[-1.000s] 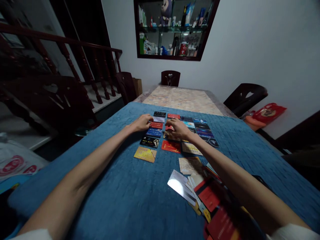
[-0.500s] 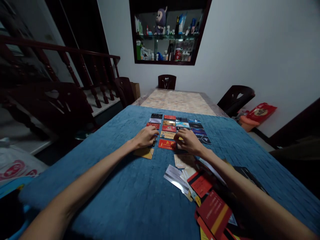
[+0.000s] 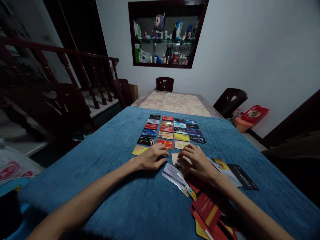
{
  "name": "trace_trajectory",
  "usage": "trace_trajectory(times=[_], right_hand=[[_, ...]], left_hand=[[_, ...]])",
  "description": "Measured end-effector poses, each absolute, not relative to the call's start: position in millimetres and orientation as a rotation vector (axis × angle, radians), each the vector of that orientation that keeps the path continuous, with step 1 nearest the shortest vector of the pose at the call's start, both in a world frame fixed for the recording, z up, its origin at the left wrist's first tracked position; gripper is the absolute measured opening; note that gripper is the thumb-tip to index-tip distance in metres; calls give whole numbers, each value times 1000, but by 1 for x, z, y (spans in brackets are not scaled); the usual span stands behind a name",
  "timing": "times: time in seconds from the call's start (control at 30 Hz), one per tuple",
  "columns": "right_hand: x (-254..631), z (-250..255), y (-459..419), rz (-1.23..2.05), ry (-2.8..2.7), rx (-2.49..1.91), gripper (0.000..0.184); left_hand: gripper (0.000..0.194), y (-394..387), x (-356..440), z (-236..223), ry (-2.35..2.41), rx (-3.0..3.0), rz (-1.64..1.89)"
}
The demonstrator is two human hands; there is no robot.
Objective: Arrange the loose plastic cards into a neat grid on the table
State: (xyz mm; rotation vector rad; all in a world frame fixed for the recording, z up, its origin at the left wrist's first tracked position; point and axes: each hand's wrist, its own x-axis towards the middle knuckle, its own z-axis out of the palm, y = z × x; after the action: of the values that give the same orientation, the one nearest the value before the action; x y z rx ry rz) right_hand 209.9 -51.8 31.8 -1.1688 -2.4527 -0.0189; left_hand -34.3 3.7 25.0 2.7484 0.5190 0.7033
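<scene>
My left hand point(image 3: 154, 157) rests low over the cloth, fingers bent and thumb apart, with nothing visible in it. It partly covers a yellow card point(image 3: 139, 150) at the lower left of the laid-out cards. My right hand point(image 3: 195, 161) reaches over a beige card point(image 3: 175, 159), its bent fingertips at the card; its thumb is hidden. Beyond the hands, cards lie face up in neat columns, among them a red card point(image 3: 165, 144) and a cream card point(image 3: 181, 144). Below my right hand is a loose pile with a silver card point(image 3: 173, 176) and a dark red card point(image 3: 208, 206).
A blue cloth point(image 3: 120, 200) covers the near part of the table. Black and yellow flat pieces point(image 3: 243, 176) lie right of my right forearm. Chairs stand around the table, one dark chair point(image 3: 228, 101) at the right. A white bag point(image 3: 15, 163) is at the left edge.
Both hands have drawn back toward me from the columns. A cream card now shows below the right-middle column, where my right hand was. My right hand has come over the beige card.
</scene>
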Motion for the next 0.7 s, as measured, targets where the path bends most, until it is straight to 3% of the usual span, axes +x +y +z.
trace_trajectory(times=[0.27, 0.7], right_hand=[[197, 25, -74, -6, -2500, -1112, 16], [192, 25, -82, 94, -2560, -1142, 17]], left_hand=[[32, -18, -36, 28, 371, 2772, 472], [36, -17, -40, 32, 460, 2879, 343]])
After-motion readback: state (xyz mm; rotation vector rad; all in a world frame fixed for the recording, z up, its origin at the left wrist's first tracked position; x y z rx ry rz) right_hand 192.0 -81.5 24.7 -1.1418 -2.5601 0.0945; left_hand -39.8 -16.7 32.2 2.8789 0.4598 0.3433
